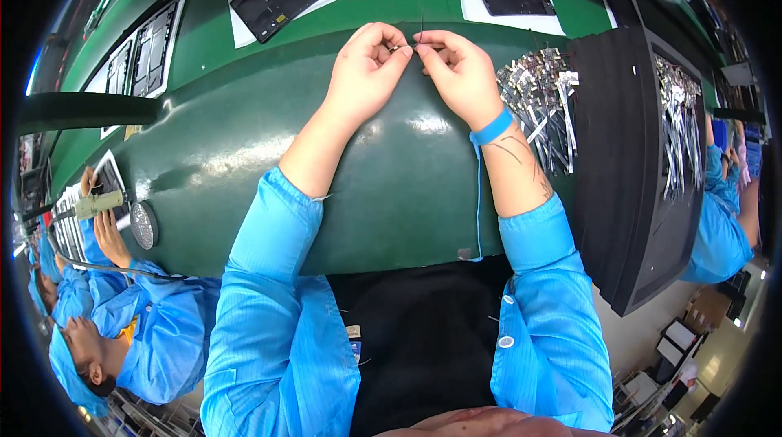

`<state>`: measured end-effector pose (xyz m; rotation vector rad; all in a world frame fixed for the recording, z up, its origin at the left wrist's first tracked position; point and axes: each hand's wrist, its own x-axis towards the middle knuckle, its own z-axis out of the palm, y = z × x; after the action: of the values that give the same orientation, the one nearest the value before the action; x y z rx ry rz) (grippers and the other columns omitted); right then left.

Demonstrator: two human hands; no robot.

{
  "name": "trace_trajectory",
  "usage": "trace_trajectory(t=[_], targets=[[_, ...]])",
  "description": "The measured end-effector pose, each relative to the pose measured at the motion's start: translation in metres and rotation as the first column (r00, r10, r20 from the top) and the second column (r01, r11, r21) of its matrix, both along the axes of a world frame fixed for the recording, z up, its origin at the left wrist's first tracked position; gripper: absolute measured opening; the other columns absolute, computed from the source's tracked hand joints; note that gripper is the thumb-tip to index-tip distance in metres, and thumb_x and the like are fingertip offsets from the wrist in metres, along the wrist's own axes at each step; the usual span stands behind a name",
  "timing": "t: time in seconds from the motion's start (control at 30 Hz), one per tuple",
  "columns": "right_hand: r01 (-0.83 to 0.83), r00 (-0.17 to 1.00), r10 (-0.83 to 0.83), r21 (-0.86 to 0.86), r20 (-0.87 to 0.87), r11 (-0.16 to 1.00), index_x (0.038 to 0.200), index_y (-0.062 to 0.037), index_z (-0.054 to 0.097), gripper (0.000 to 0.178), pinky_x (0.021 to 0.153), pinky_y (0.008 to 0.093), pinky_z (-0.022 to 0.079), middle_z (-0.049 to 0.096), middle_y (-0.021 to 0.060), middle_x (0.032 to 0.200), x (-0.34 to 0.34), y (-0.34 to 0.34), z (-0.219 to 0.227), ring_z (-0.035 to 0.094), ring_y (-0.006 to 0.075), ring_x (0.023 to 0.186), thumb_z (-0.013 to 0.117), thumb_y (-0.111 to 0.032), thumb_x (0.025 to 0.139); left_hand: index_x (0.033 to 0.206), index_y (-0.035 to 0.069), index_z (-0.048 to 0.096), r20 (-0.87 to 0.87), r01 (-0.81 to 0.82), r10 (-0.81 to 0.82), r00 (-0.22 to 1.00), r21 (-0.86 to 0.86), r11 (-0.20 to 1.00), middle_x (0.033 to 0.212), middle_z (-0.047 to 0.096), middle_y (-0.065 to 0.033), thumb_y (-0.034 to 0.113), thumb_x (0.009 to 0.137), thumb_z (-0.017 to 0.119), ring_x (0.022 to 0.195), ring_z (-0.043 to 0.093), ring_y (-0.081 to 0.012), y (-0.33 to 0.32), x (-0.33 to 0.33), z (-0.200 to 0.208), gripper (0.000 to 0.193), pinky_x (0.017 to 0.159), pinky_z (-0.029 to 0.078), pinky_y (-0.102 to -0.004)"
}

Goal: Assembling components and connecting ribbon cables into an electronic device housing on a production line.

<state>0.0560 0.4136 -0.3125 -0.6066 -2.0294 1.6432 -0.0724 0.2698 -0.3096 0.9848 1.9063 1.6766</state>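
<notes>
Both hands (415, 66) pinching small part (405, 48)

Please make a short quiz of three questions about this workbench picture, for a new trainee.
1. True or false: both hands pinch one small metal part above the green mat.
2. Where does the pile of small metal parts lie? A) beside the left hand, B) to the right of the right hand, C) on the black tray
3. Fill in: the right wrist wears a ____ band.

Key
1. True: the left hand and the right hand meet at the small metal part over the green mat.
2. B: the pile of small metal parts lies there.
3. Blue: see the band.
</notes>
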Motion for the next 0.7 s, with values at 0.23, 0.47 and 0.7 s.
trace_trajectory(t=[0.23,0.47,0.7], targets=[[0.012,0.999,-0.003,0.259,-0.033,0.966,0.123,0.0029,0.079,0.026,0.08,0.0305,0.063,0.08,0.0131,0.114,0.002,0.002,0.013,0.077,0.0157,0.09,0.077,-0.006,0.099,0.11,0.003,0.074,-0.229,-0.075,0.058,0.972,-0.067,0.995,0.09,0.066,0.0068,0.008,0.102,0.079,0.076,0.056,-0.001,0.003,0.006,0.008,0.012,0.07,0.048,-0.0204],[0.035,0.997,-0.034,0.022,-0.072,0.999,0.122,0.0011,0.08,0.024,0.08,0.0269,0.06,0.083,0.0049,0.096,0.0,0.01,-0.007,0.074,0.0094,0.084,0.08,-0.013,0.103,0.116,0.003,0.076,0.097,0.016,-0.017,0.995,0.01,1.0,0.092,0.071,0.0042,0.013,0.104,0.079,0.077,0.06,-0.0025,0.009,0.01,0.006,0.016,0.072,0.052,-0.0226],[0.05,0.998,-0.051,-0.033,-0.045,0.998,0.125,0.0029,0.079,0.026,0.084,0.0261,0.061,0.082,0.0072,0.108,0.0,0.004,-0.001,0.074,0.0098,0.091,0.082,-0.009,0.102,0.125,0.003,0.072,-0.023,0.013,-0.015,1.0,-0.073,0.997,0.093,0.068,0.0037,0.013,0.107,0.074,0.078,0.06,-0.0038,-0.002,0.008,0.01,0.021,0.073,0.052,-0.0237]])
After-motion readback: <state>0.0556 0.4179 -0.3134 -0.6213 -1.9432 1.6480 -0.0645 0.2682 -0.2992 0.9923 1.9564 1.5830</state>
